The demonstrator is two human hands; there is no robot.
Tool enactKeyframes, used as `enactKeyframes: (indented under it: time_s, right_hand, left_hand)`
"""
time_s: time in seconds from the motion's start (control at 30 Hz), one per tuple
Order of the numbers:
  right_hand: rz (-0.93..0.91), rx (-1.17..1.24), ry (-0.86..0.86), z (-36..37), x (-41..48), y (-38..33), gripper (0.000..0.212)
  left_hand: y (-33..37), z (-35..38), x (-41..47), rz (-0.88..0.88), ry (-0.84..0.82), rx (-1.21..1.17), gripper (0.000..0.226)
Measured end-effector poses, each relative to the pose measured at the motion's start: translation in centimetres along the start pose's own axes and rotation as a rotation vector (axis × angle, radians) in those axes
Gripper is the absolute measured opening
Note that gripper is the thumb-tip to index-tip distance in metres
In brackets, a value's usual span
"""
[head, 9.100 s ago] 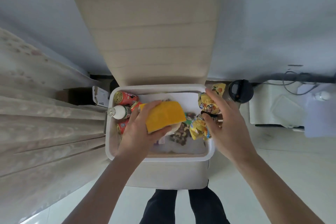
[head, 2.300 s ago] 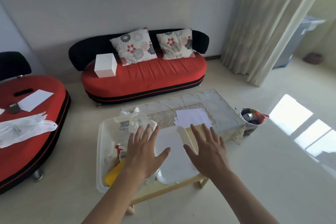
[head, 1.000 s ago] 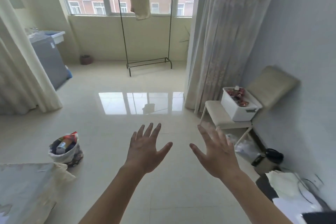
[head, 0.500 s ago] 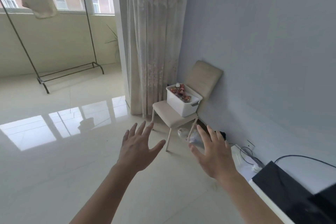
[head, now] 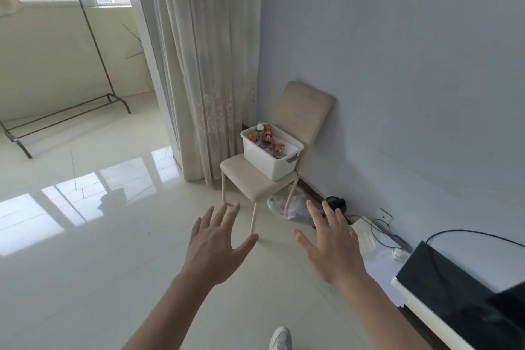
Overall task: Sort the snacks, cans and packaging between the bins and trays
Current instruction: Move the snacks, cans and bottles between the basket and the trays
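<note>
View swung from table to chair [head: 250,182], frame centre, w/ white bin [head: 270,163] on seat, now closer. I judge: return trip for next pick. Left hand [head: 216,247] & right hand [head: 335,247], lower centre: fingers spread, holding nothing. Cans [head: 262,136] inside bin.

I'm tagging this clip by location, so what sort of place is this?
Probably a room in a home: a floor-length lace curtain, a clothes rack, and a beige chair holding a white bin of snacks.

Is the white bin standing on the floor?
No, the white bin stands on the seat of the beige chair.
</note>
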State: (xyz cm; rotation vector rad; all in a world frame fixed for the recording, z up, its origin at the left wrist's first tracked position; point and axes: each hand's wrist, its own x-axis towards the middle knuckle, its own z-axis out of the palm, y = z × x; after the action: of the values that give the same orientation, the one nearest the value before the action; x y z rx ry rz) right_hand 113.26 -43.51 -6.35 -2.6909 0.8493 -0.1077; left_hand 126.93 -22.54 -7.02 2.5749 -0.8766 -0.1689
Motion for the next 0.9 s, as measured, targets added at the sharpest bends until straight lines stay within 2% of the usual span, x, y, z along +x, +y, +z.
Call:
enactKeyframes:
  time_s: [0.1, 0.3, 0.4, 0.53, 0.6, 0.73, 0.9]
  right_hand:
    - [0.011, 0.034, -0.025, 1.0, 4.4, 0.4, 0.075]
    - [0.01, 0.077, -0.018, 1.0, 15.2, 1.9, 0.091]
    - [-0.001, 0.093, -0.023, 0.2, 20.4, 3.3, 0.09]
    - [0.001, 0.111, -0.065, -1.0, 27.1, 5.4, 0.077]
    - [0.008, 0.11, -0.068, -1.3, 29.9, 6.3, 0.076]
    - [0.019, 0.141, -0.064, -1.5, 34.1, 7.5, 0.092]
    - [0.036, 0.146, -0.096, -0.4, 39.0, 9.0, 0.085]
  left_hand:
    - [-0.2, 0.9, 4.1, 0.0, -0.024, 0.026, 0.084]
    - [0.4, 1.5, 15.1, -0.036, -0.028, 0.055, 0.084]
    - [1.3, 1.9, 20.4, -0.041, -0.013, 0.054, 0.089]
    - [2.5, 2.7, 26.7, -0.055, 0.009, 0.038, 0.099]
    - [2.9, 3.3, 29.3, -0.054, 0.004, 0.033, 0.095]
    - [3.4, 4.3, 34.1, -0.057, -0.022, 0.032, 0.087]
    - [3.3, 6.1, 39.8, -0.052, -0.038, -0.001, 0.086]
